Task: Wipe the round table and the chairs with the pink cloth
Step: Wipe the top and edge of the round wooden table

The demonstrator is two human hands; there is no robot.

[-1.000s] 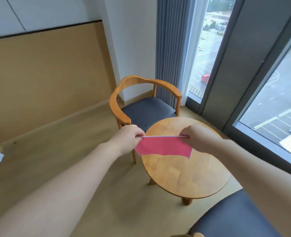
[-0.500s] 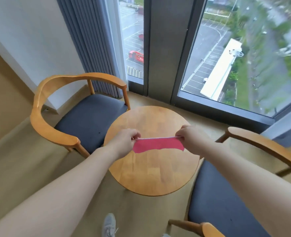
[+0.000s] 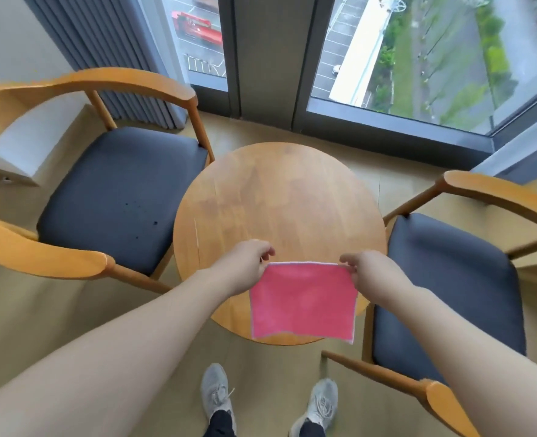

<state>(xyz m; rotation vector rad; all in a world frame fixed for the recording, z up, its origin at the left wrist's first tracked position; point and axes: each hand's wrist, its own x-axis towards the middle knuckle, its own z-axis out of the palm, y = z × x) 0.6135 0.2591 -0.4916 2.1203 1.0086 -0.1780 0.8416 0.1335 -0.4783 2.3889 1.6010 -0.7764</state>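
Below the head camera, on a wooden floor (image 3: 292, 130) by tall windows (image 3: 418, 58), stands the round wooden counter (image 3: 276, 200), with an armchair on each side: the left chair (image 3: 119, 197) with its dark seat cushion and curved wooden backrest, and the right chair (image 3: 450, 279) of the same make, whose front armrest reaches toward the viewer's side. Both chairs sit just beside the counter's rim, and a grey pleated curtain (image 3: 103, 52) hangs behind the left one. Two grey shoes (image 3: 216, 395) show on the floor at the near edge of the counter. Nothing lies on the counter's top. Both bare forearms reach forward from the lower corners and meet over the counter's near half. The left hand (image 3: 245, 266) pinches the top left corner of the pink cloth (image 3: 303, 302) between thumb and fingers, and the right hand (image 3: 366, 272) pinches the top right corner likewise. Its top edge is drawn taut between them, and the cloth hangs flat and unfolded over the counter's near rim, its lower edge overlapping that rim in this view.
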